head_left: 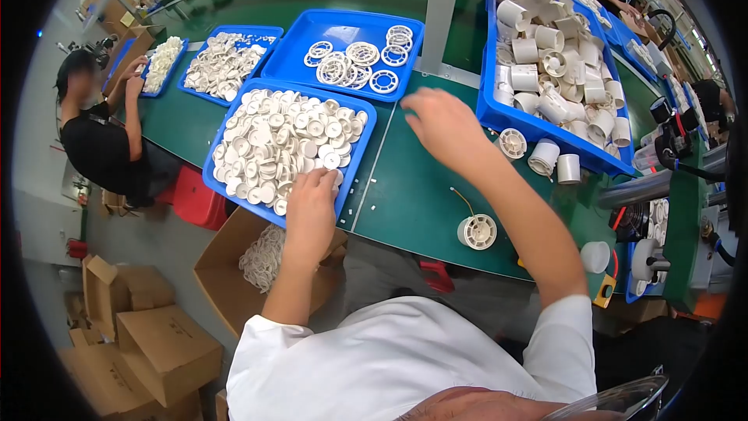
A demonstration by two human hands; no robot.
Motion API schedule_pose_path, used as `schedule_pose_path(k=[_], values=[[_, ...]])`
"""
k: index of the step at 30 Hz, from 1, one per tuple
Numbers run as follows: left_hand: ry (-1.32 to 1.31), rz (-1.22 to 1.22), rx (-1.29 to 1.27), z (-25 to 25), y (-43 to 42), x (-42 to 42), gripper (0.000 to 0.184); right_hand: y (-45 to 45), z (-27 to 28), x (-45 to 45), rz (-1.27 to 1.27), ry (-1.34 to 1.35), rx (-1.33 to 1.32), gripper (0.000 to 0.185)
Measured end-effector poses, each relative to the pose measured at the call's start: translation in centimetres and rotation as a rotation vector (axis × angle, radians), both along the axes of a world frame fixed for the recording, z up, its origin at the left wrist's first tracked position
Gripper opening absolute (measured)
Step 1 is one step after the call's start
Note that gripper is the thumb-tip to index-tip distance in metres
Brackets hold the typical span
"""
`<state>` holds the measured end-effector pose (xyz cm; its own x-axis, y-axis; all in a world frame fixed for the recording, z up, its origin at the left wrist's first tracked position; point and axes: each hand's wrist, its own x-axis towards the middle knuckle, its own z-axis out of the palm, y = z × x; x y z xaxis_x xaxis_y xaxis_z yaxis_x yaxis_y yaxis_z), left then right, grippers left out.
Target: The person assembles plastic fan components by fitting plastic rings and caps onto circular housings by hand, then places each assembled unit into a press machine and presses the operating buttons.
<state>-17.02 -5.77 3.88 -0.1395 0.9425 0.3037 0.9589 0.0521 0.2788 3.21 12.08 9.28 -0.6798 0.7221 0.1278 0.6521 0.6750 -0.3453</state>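
My left hand (310, 204) rests at the near right of a blue tray (213, 162) heaped with white round plastic caps (273, 136). Its fingers bend down onto the caps, and whether they grip one is hidden. My right hand (438, 118) is held over the green table, fingers apart and holding nothing. It is close to the near right corner of a second blue tray (292, 47), where white spoked rings (362, 53) lie. A white round part with a spoked face (477, 231) and a thin brownish wire sits near the table's front edge.
At right, a large blue bin (489, 101) is piled with white cylindrical housings (555, 62); several more stand before it. A metal post (442, 15) rises behind the ring tray. Cardboard boxes (167, 351) are on the floor at left. A co-worker (97, 136) sits at the far left.
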Motion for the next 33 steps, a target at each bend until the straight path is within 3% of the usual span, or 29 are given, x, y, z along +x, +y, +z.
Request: schedule_pose_path(k=[3, 5, 7, 11, 13, 15, 18, 23, 26, 31, 33], values=[[-0.105, -0.032, -0.074, -0.9, 0.0, -0.6, 0.031, 5.6, -5.5, -4.5, 0.054, 0.042, 0.147, 0.039], [-0.125, -0.022, -0.066, -0.9, 0.2, -0.8, 0.031, 7.1, -7.3, -6.1, -0.002, -0.054, 0.089, 0.041], [-0.149, -0.009, -0.051, -1.1, 0.3, -1.0, 0.031, 8.1, -7.4, -6.9, -0.034, -0.177, -0.015, 0.045], [-0.262, -0.013, 0.100, -0.3, 0.2, -0.3, 0.026, 7.6, -5.5, -6.2, -0.055, -0.152, -0.052, 0.039], [-0.345, -0.062, 0.196, -0.6, 0.2, 1.5, 0.024, 7.5, -5.3, -5.6, 0.006, 0.063, -0.048, 0.030], [-0.438, -0.341, 0.282, -2.0, 0.3, 4.4, 0.024, 6.5, -3.9, -4.3, 0.011, 0.122, -0.080, 0.027], [-0.564, -0.473, 0.128, -4.2, -0.9, 8.4, 0.029, 2.6, -1.9, 0.1, 0.050, 0.226, -0.025, 0.020], [-0.412, -0.497, 0.132, -5.1, -1.7, 9.5, 0.035, -4.9, -1.2, 9.6, -0.082, 0.145, 0.021, 0.014], [-0.352, -0.498, 0.163, -5.7, -1.7, 9.6, 0.034, -6.6, -3.9, 13.7, -0.166, -0.001, 0.004, 0.016], [-0.523, -0.516, 0.296, -3.4, -0.9, 12.2, 0.028, -8.5, -4.5, 16.5, -0.187, -0.077, -0.114, 0.025], [-0.549, -0.555, 0.327, -2.2, -0.5, 14.1, 0.028, -8.7, -4.4, 16.1, -0.262, 0.072, -0.131, 0.034]])
